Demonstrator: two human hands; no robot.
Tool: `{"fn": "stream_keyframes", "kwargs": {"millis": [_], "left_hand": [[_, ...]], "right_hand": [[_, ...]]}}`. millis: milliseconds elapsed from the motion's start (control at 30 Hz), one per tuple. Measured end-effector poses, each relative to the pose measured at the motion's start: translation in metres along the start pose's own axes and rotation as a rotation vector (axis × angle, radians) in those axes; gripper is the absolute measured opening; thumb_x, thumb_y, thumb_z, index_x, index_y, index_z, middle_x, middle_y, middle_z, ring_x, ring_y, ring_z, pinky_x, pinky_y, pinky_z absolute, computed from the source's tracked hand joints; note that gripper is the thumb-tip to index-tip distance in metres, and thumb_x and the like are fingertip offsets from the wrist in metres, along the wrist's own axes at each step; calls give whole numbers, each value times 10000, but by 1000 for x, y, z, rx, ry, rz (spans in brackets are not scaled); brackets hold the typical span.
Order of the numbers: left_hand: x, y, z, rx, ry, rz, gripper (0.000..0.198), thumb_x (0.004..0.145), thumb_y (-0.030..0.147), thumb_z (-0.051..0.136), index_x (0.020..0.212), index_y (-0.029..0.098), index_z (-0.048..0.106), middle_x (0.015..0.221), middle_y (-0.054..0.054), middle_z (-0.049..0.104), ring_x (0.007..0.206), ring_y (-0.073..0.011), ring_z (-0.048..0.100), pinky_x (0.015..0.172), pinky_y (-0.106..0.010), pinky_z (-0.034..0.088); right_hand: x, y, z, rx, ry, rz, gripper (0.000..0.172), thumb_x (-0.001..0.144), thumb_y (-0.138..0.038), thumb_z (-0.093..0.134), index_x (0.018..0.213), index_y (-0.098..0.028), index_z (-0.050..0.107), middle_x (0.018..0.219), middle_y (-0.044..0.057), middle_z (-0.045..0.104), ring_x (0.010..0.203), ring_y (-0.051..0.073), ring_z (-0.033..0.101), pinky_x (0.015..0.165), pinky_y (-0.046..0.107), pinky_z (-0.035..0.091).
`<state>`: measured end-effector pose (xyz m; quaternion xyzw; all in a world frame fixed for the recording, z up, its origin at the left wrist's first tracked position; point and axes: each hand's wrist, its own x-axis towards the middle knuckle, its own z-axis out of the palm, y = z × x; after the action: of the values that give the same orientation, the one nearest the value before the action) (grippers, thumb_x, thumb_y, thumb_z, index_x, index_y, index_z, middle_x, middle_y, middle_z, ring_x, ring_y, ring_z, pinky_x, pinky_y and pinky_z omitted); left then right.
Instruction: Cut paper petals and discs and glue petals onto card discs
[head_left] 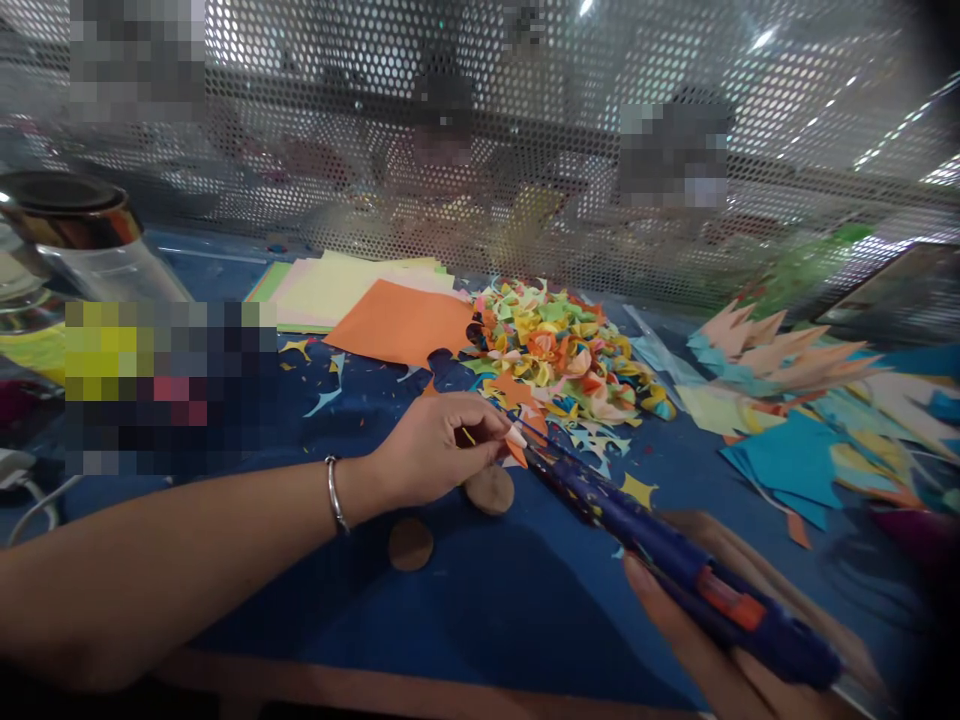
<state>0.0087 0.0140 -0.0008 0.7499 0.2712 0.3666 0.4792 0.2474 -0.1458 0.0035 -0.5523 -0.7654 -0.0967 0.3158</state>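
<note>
- The left hand (427, 445) was extended across the blue table (510, 620), with a metal bangle (334, 493) on its wrist.
- Its thumb and fingers were pinched together on a small folded paper piece (516, 440), pale with an orange edge.
- The right hand (712, 660) was at the lower right of the view, with its fingers wrapped around the grip of a dark blue glue gun (660, 545). The gun had an orange trigger.
- The gun lay at a slant, with its nozzle pointing up and left. The nozzle tip met the paper piece at the left fingertips.
- The paper piece was therefore near the middle of the table, between the left fingertips and the nozzle, and just in front of the pile of paper flowers (562, 355).
- A round brown disc (489, 489) lay on the table directly below the left hand. A second brown disc (410, 543) lay a little nearer the person.
- The pile of paper flowers was mixed yellow, orange, green and pink.
- An orange sheet (401, 322) lay to the left of the pile and partly overlapped a stack of pastel sheets (330, 285).
- Spiky peach and teal cutouts (780, 360) lay at the right, with teal offcuts (787, 455) in front of them.
- Small paper scraps, including a yellow scrap (637, 490), were scattered on the table surface.
- A metal flask (82, 235) stood at the far left.
- A perforated metal screen (450, 150) ran along the back edge of the table.
</note>
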Motion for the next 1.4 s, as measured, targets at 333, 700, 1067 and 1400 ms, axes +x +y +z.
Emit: {"fn": "stream_keyframes", "kwargs": {"millis": [333, 700, 1067, 1400], "left_hand": [[-2, 7, -2, 7, -54, -2, 145, 837, 206, 640, 846, 132, 764, 969, -109, 762, 781, -118, 687, 684, -236, 543], [-2, 7, 0, -13, -52, 17, 117, 850, 205, 650, 822, 155, 753, 965, -97, 769, 861, -146, 715, 763, -273, 568], [-3, 5, 0, -13, -42, -17, 96, 831, 199, 658, 808, 168, 746, 963, -81, 756, 861, -143, 706, 792, -273, 565], [-4, 5, 0, -45, -42, -28, 87, 829, 217, 674, 803, 166, 739, 959, -82, 761, 851, -143, 702, 781, -276, 566]], "right_hand": [[5, -13, 7, 94, -58, 118, 239, 1036, -422, 466, 1007, -261, 641, 917, 69, 721, 773, 215, 753, 671, 290, 611], [8, -9, 9, 123, -61, 83, 142, 1007, -353, 530, 942, -248, 600, 827, 31, 687, 661, 176, 705, 554, 258, 565], [12, -8, 7, 214, -125, 46, 111, 986, -295, 556, 881, -259, 562, 723, -25, 611, 530, 125, 631, 470, 213, 526], [9, -14, 9, 208, -73, 112, 177, 983, -305, 529, 818, -265, 579, 683, -14, 602, 520, 154, 598, 454, 261, 500]]}}
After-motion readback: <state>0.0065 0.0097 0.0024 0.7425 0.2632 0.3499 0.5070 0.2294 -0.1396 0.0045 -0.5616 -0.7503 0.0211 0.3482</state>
